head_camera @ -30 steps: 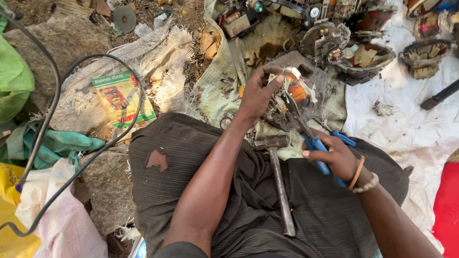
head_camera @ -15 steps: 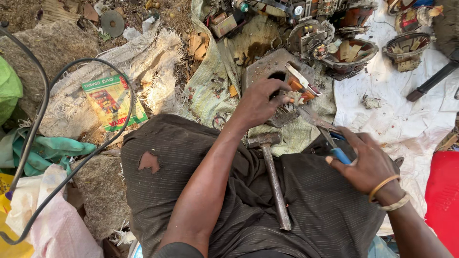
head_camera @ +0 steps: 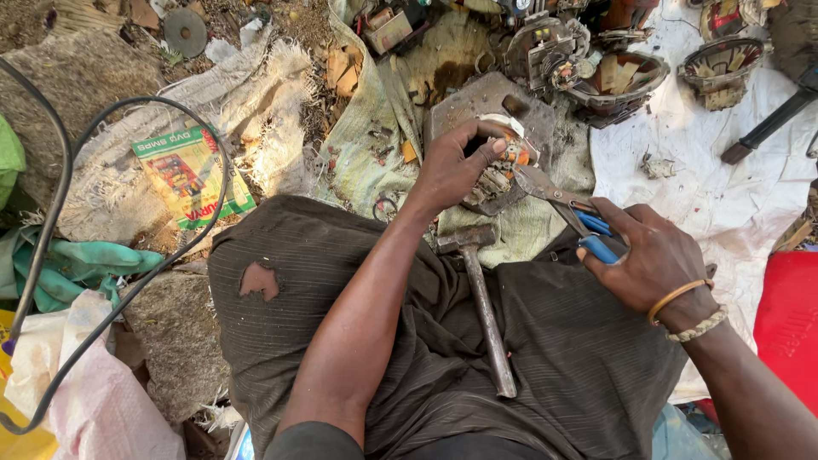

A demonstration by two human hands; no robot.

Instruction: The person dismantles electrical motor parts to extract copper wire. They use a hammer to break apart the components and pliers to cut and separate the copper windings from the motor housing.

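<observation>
Blue-handled pliers point(head_camera: 562, 204) gripped in right hand point(head_camera: 652, 260); left hand point(head_camera: 456, 166) clasps motor part point(head_camera: 503, 166), seemingly copper-wound.

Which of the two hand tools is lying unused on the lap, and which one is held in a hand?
The hammer lies unused on the lap, its head towards the left hand. The blue-handled pliers are in the right hand, their tips at the small part the left hand grips.
</observation>
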